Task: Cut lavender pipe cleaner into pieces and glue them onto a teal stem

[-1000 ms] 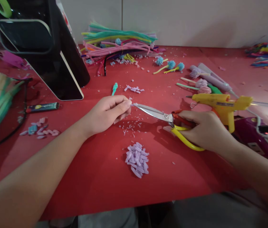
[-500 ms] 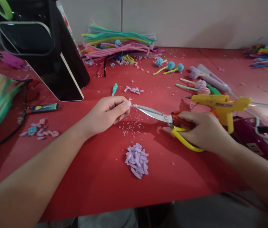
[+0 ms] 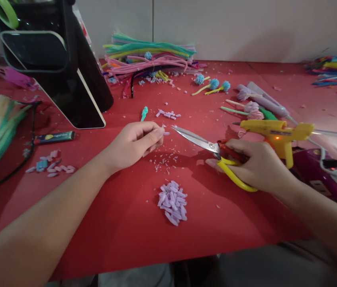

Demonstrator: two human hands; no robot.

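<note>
Between thumb and fingertips, my left hand (image 3: 140, 139) pinches a small purple pipe cleaner piece (image 3: 166, 133), whose tip sticks out to the right. My right hand (image 3: 252, 163) grips scissors (image 3: 198, 140) with red and yellow handles. Their blades look nearly closed and point left, a short gap from the pinched piece. Below the hands lies a heap of trimmed purple pieces (image 3: 173, 202). Tiny fluff clippings (image 3: 165, 161) are scattered under the left fingertips. A few uncut purple pieces (image 3: 168, 114) lie just beyond, beside a twisted teal piece (image 3: 144, 113).
A yellow glue gun (image 3: 276, 131) with its light on rests near my right hand, by a purple power strip (image 3: 312, 171). Blue pipe cleaner flowers (image 3: 214, 83) and pipe cleaner bundles (image 3: 153, 50) lie behind. At left stand a black container (image 3: 75, 91) and a glue tube or lighter-like item (image 3: 54, 138).
The scissors have drawn back slightly to the right, away from the left fingertips. My left hand has stayed in place, and the purple piece's tip now shows clear of the blades.
</note>
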